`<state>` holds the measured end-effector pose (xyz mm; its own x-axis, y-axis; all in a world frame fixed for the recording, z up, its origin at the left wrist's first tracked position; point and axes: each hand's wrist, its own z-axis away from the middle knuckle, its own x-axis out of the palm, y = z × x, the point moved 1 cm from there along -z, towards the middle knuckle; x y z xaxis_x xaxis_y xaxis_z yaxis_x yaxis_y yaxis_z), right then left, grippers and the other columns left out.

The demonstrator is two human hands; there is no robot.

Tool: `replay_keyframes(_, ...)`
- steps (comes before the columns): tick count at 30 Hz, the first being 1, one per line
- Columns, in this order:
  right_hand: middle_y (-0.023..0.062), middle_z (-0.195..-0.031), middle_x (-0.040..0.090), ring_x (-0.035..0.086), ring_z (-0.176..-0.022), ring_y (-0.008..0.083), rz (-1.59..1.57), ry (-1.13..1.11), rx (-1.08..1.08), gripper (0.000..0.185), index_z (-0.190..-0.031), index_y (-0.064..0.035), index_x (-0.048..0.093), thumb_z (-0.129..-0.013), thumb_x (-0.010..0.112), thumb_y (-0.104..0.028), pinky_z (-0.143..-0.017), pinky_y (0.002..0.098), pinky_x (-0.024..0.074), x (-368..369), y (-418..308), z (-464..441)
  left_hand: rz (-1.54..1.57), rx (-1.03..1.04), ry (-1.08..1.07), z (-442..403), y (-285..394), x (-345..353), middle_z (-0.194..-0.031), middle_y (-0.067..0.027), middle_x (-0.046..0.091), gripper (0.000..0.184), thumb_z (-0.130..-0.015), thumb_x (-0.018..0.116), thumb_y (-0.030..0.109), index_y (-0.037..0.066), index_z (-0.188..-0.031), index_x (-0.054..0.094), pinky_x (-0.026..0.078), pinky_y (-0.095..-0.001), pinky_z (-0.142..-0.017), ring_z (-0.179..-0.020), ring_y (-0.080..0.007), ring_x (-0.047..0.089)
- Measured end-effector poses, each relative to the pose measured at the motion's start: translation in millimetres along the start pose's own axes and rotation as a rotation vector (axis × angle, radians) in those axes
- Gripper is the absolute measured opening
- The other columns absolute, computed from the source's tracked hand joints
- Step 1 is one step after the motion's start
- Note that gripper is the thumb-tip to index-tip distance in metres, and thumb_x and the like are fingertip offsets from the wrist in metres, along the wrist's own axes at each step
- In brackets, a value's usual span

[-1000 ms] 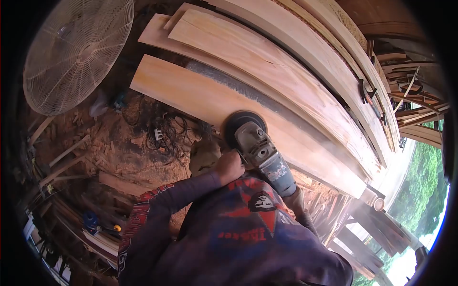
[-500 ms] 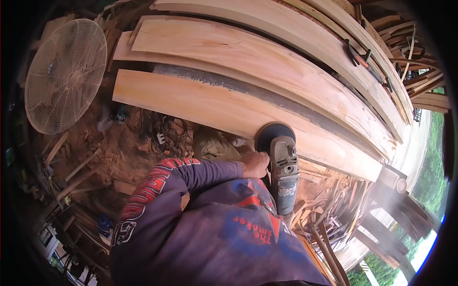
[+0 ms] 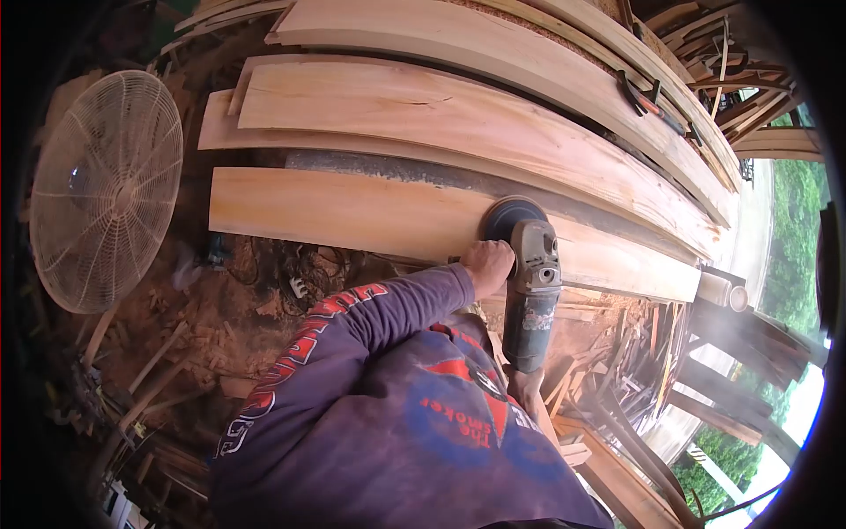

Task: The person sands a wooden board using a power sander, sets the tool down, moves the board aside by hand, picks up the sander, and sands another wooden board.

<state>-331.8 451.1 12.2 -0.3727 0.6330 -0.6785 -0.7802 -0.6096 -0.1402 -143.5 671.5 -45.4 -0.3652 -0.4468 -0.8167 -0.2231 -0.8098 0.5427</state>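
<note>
A grey power sander [image 3: 534,295] rests its round dark disc [image 3: 514,219] on a long pale board [image 3: 352,210]. My left hand [image 3: 487,267] is wrapped round the tool's side handle, just left of its head. At the rear end of the tool body is my right hand [image 3: 526,384], partly hidden beneath the tool, its fingers closed on it. The board lies along the near side of a grey metal surface [image 3: 379,167]. Beyond that strip lies a wider board [image 3: 423,106].
More long boards [image 3: 458,31] lie farther back, with an orange and black tool [image 3: 652,106] on them. A large round fan [image 3: 119,194] stands at the left. Cables [image 3: 300,273], sawdust and wood scraps cover the floor. Scrap strips [image 3: 634,353] lie at the right.
The view has turned and shifted. The sander, with both hands on it, has moved rightward along the near board, and its body now points more straight toward me.
</note>
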Motion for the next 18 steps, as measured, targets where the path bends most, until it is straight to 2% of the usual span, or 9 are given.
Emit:
replay_keyframes(2, 0.0180, -0.091, 0.077, 0.075, -0.087, 0.0239, 0.041, -0.012, -0.017, 0.036, -0.094, 0.0084, 0.074, -0.076, 0.077, -0.023, -0.075, 0.0397, 0.0569, 22.3, -18.5, 3.9, 0.052, -0.081, 0.048, 18.7, -37.2, -2.6, -0.082, -0.0141, 0.075, 0.010, -0.087, 0.063, 0.010, 0.004, -0.087, 0.071, 0.061, -0.0390, -0.063, -0.078, -0.0270, 0.077)
replay_keyframes(3, 0.0176, -0.094, 0.077, 0.075, -0.088, 0.0231, 0.080, -0.014, -0.069, 0.038, -0.095, 0.0063, 0.074, -0.077, 0.079, -0.027, -0.076, 0.0383, 0.0571, 35.4, -19.4, -2.4, 0.090, -0.084, 0.079, 29.7, -58.5, -5.2, -0.081, -0.0179, 0.074, 0.010, -0.084, 0.065, 0.009, 0.000, -0.087, 0.070, 0.061, -0.0421, -0.064, -0.076, -0.0314, 0.076)
replay_keyframes(5, 0.0164, -0.102, 0.077, 0.074, -0.093, 0.0208, 0.181, -0.024, -0.221, 0.045, -0.098, 0.0001, 0.074, -0.078, 0.083, -0.039, -0.080, 0.0342, 0.0578, 59.0, -22.9, -13.3, 0.159, -0.148, 0.108, 58.9, -99.9, -21.4, -0.080, -0.0203, 0.073, 0.013, -0.080, 0.066, 0.009, -0.002, -0.088, 0.067, 0.060, -0.0443, -0.064, -0.074, -0.0342, 0.075)
replay_keyframes(6, 0.0164, -0.102, 0.077, 0.074, -0.093, 0.0208, 0.205, -0.028, -0.233, 0.045, -0.098, 0.0001, 0.074, -0.078, 0.083, -0.039, -0.080, 0.0342, 0.0578, 64.9, -35.7, -8.7, 0.217, -0.199, 0.128, 76.3, -119.6, -31.3, -0.079, -0.0226, 0.072, 0.019, -0.077, 0.068, 0.009, -0.005, -0.089, 0.065, 0.060, -0.0465, -0.064, -0.072, -0.0371, 0.074)
replay_keyframes(7, 0.0177, -0.095, 0.077, 0.074, -0.089, 0.0213, 0.227, -0.030, -0.343, 0.040, -0.096, 0.0040, 0.074, -0.077, 0.081, -0.031, -0.076, 0.0365, 0.0572, 71.6, -51.7, -6.1, 0.229, -0.224, 0.142, 94.7, -137.5, -43.6, -0.079, -0.0226, 0.072, 0.019, -0.077, 0.068, 0.009, -0.005, -0.089, 0.065, 0.060, -0.0465, -0.064, -0.072, -0.0371, 0.074)
replay_keyframes(9, 0.0228, -0.093, 0.077, 0.076, -0.092, 0.0240, 0.104, -0.065, -0.546, 0.038, -0.098, 0.0071, 0.074, -0.076, 0.080, -0.024, -0.073, 0.0386, 0.0569, 81.4, -115.3, 26.6, 0.259, -0.365, 0.148, 135.3, -170.1, -69.6, -0.080, -0.0236, 0.071, 0.026, -0.074, 0.072, 0.012, -0.005, -0.092, 0.063, 0.059, -0.0486, -0.067, -0.074, -0.0402, 0.073)
replay_keyframes(13, 0.0250, -0.095, 0.076, 0.075, -0.095, 0.0287, 0.199, -0.191, -0.750, 0.043, -0.103, 0.0067, 0.072, -0.076, 0.081, -0.024, -0.076, 0.0400, 0.0574, 102.8, -193.1, 43.3, 0.408, -0.618, 0.135, 206.7, -222.2, -91.1, -0.085, -0.0253, 0.071, 0.030, -0.076, 0.073, 0.017, -0.003, -0.095, 0.062, 0.058, -0.0510, -0.073, -0.081, -0.0432, 0.072)
replay_keyframes(17, 0.0272, -0.097, 0.075, 0.075, -0.099, 0.0335, 0.336, -0.266, -0.887, 0.047, -0.109, 0.0062, 0.071, -0.076, 0.082, -0.025, -0.079, 0.0413, 0.0578, 133.7, -250.4, 42.1, 0.424, -0.725, 0.215, 250.3, -259.9, -102.9, -0.092, -0.0275, 0.071, 0.030, -0.079, 0.070, 0.016, -0.005, -0.099, 0.061, 0.058, -0.0517, -0.077, -0.086, -0.0439, 0.072)
replay_keyframes(18, 0.0278, -0.098, 0.074, 0.075, -0.100, 0.0347, 0.335, -0.286, -0.929, 0.048, -0.110, 0.0061, 0.070, -0.076, 0.082, -0.025, -0.080, 0.0417, 0.0579, 139.5, -263.3, 46.3, 0.433, -0.810, 0.216, 255.8, -269.5, -107.4, -0.093, -0.0272, 0.071, 0.031, -0.079, 0.070, 0.017, -0.004, -0.099, 0.061, 0.057, -0.0526, -0.079, -0.088, -0.0447, 0.071)
